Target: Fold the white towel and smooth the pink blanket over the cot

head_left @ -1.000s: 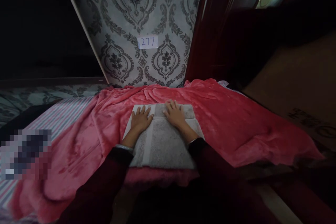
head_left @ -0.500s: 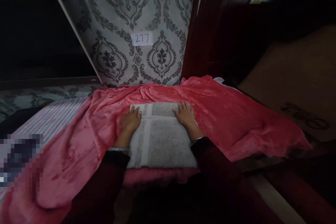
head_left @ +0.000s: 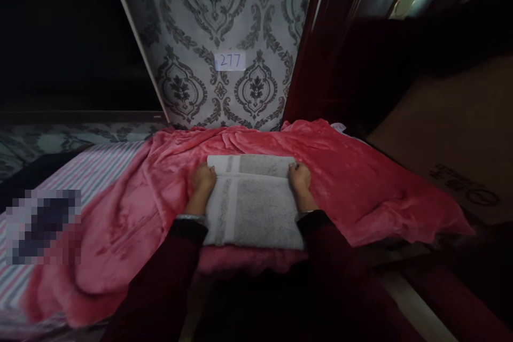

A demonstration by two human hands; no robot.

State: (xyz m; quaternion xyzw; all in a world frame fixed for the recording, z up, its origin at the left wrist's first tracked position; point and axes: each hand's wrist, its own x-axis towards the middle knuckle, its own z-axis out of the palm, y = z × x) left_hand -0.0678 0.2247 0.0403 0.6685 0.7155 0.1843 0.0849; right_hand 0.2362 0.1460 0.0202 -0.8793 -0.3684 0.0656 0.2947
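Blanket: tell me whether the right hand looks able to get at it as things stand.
Probably yes: the right hand is closed at the right edge of the towel, but the blanket lies just beside it, with nothing seen between.

the towel (head_left: 264,208) is banded grey, the blanket (head_left: 344,181) red.

Damask-patterned wallpaper (head_left: 188,32) and plush blanket (head_left: 344,181) show a home.
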